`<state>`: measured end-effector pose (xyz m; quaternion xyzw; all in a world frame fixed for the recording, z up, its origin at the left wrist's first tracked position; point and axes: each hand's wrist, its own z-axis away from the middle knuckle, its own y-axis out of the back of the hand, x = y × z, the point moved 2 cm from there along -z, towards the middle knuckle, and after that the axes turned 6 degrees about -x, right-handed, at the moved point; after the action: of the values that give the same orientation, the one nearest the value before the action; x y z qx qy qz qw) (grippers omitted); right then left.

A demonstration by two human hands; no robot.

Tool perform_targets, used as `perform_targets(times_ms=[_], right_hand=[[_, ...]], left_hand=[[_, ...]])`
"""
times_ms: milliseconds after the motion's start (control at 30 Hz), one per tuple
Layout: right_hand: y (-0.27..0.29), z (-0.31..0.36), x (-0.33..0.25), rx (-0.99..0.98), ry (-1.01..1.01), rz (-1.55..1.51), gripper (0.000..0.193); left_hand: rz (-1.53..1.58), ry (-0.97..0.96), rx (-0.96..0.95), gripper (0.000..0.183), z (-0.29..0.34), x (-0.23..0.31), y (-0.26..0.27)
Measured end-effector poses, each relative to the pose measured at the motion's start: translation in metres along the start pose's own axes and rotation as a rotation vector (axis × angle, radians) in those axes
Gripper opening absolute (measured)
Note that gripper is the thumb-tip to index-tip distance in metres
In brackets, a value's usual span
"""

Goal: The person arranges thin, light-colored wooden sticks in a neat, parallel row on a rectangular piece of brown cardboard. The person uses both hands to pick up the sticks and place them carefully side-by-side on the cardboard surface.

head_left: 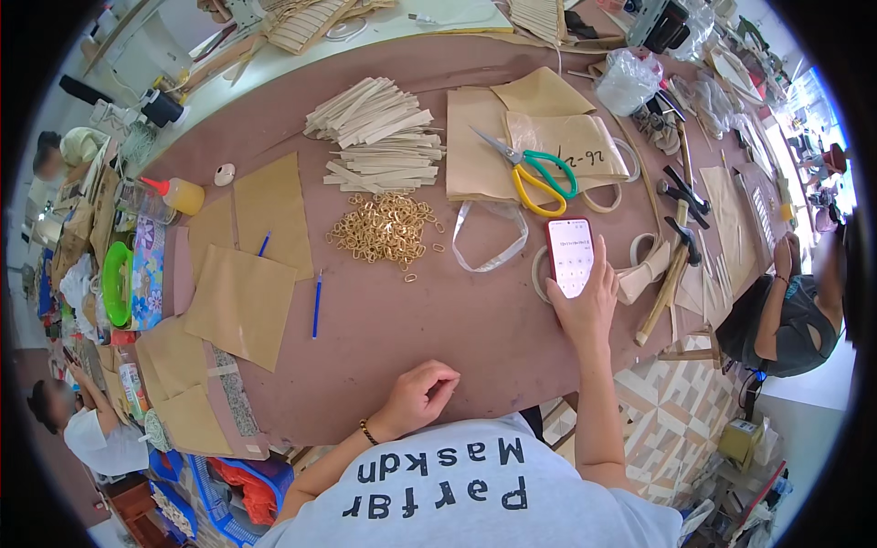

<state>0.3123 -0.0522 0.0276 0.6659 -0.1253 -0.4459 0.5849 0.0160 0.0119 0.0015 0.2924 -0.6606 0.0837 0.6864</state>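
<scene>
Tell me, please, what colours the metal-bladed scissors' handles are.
The metal-bladed scissors have one yellow handle and one green handle, shown in the head view.

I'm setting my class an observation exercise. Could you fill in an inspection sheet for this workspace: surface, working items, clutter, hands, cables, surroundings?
Surface: brown-covered table.
Working items: phone, screen lit; heap of gold-coloured rings; piled pale strips just beyond them.
Clutter: scissors lying on tan sheets; hammers at right; blue pen at left.
Hands: right hand holds the phone; left hand loosely curled, nothing seen in it.
Cables: apparently a white cord on the far white table.
Surroundings: people at both sides; tiled floor.
</scene>
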Motion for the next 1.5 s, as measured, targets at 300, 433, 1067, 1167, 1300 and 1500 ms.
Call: perform_targets(times_ms=[300,433,1067,1167,1300,1500], right_hand=[[0.005,0.006,-0.028,0.102,0.079,0.088,0.109],[0.015,-0.012,-0.011,0.191,0.116,0.190,0.109],[-0.043,0.004,-0.086,-0.048,0.552,0.005,0.057],[-0.076,0.021,-0.128,-0.241,0.743,-0.240,0.049],[-0.115,0.057,-0.199,-0.741,0.446,-0.835,0.034],[-0.203,0.052,-0.281,-1.067,0.343,-1.081,0.036]], left_hand=[[0.028,-0.039,-0.036,0.016,0.001,0.000,0.008],[0.067,-0.029,-0.046,0.018,0.004,0.004,0.013],[-0.808,0.297,0.683,0.020,0.018,-0.051,0.139],[-0.817,0.309,0.689,0.018,0.017,-0.052,0.137],[-0.604,0.202,0.776,0.017,0.021,-0.044,0.136],[-0.560,0.147,0.761,0.023,0.029,-0.031,0.143]])
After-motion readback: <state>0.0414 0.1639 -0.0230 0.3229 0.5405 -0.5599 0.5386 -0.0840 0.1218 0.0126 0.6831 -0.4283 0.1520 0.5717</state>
